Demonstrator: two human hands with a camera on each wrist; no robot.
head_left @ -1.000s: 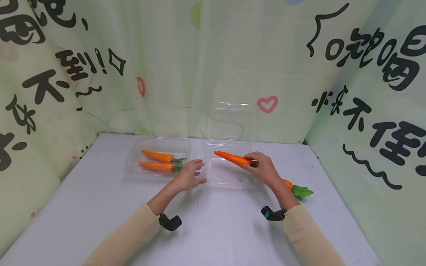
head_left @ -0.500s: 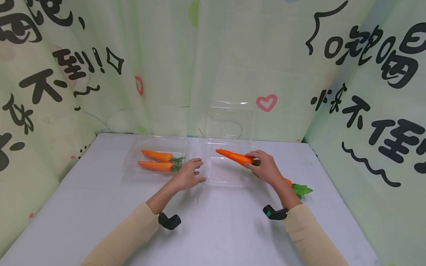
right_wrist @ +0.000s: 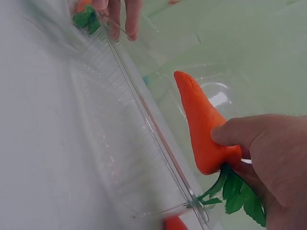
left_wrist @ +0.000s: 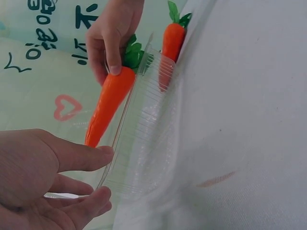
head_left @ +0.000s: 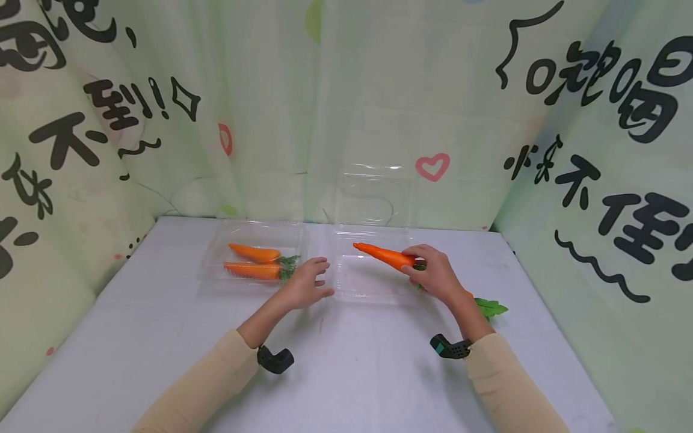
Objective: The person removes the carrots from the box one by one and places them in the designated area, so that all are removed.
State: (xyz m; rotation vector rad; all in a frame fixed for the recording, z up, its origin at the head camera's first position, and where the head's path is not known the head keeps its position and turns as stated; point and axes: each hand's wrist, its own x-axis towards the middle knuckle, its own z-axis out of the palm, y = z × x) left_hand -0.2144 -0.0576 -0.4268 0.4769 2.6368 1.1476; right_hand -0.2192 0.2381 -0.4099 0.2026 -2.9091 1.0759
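Note:
My right hand (head_left: 434, 275) grips an orange carrot (head_left: 383, 255) near its green leafy top (right_wrist: 235, 191), thumb across the thick end. Its narrow tip points left, over a clear plastic box (head_left: 373, 294) whose lid (head_left: 373, 195) stands raised at the back. My left hand (head_left: 307, 285) is at that box's left edge, thumb and fingers spread apart with the fingertips right at the rim (left_wrist: 125, 112). Another carrot (left_wrist: 172, 40) lies on the table to the right of the box, partly hidden behind my right forearm in the head view.
A second clear box (head_left: 213, 264) stands at the left with two carrots (head_left: 251, 270) inside, their leaves toward my left hand. White cloth covers the table (head_left: 346, 373). A pale green printed curtain (head_left: 271, 120) hangs behind and on both sides.
My right hand has shifted slightly right with the carrot, still over the box. The left hand stays nearly in place at the box edge.

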